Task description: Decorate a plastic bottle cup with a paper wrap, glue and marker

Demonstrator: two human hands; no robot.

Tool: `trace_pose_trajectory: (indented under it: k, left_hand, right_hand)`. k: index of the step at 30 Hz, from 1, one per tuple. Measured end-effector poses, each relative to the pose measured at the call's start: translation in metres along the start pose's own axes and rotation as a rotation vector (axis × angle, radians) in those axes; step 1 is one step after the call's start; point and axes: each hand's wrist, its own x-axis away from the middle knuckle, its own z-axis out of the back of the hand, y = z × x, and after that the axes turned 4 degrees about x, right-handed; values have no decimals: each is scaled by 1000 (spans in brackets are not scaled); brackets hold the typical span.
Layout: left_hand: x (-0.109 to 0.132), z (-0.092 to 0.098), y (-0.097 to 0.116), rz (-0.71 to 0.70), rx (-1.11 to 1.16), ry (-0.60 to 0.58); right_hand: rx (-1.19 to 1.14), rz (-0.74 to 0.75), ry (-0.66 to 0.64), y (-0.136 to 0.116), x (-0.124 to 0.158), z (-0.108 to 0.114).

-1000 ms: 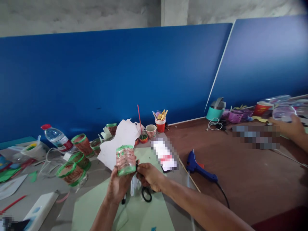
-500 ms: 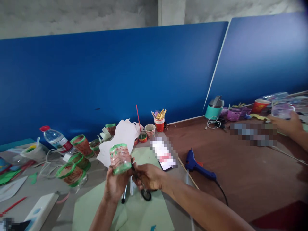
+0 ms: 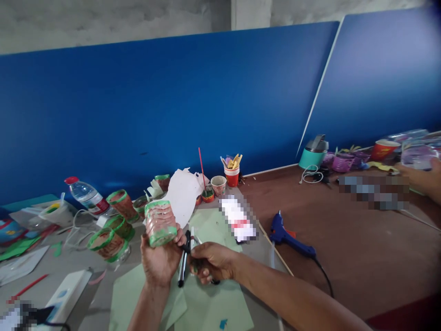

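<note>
My left hand is raised over the table and closed round a cut plastic bottle piece, painted reddish with green rims, held upright. My right hand sits just to its right, curled into a fist on black scissors, of which only a small dark bit shows under the fingers. Between the hands a black marker and a white pen lie on light green paper.
Several more green-rimmed bottle pieces and a water bottle stand at the left. A white paper cut-out, paper cups, a phone and a blue glue gun lie beyond. Another person's hand works at the far right.
My left hand has carried the bottle piece to the left and a little nearer. My right hand has dropped away from it and curled shut, hiding most of the scissors.
</note>
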Motion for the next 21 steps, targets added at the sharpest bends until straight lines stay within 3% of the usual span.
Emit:
trace_pose_trajectory:
  k: [5,8,11,14,17,19,21]
  left_hand:
    - [2,-3,2,32,7,10]
    - [3,-3,4,17,-4,26]
    - [3,-3,2,6,-18,35]
    - [1,-1,5,2,-32,42]
    - [-2,2,22,-85,-48,74]
    - [-5,4,35,-205,-46,52]
    - [-7,5,41,-247,-54,61]
  right_hand:
    - [42,-72,23,-1,-1,-6]
    - [185,-39,145,0,-4,-14]
    - [502,68,361,1,-3,-22]
    - [1058,255,526,3,4,-25]
    - [1603,414,678,8,11,-20]
    - [1704,387,681,11,12,-16]
    - [1651,419,704,10,11,-13]
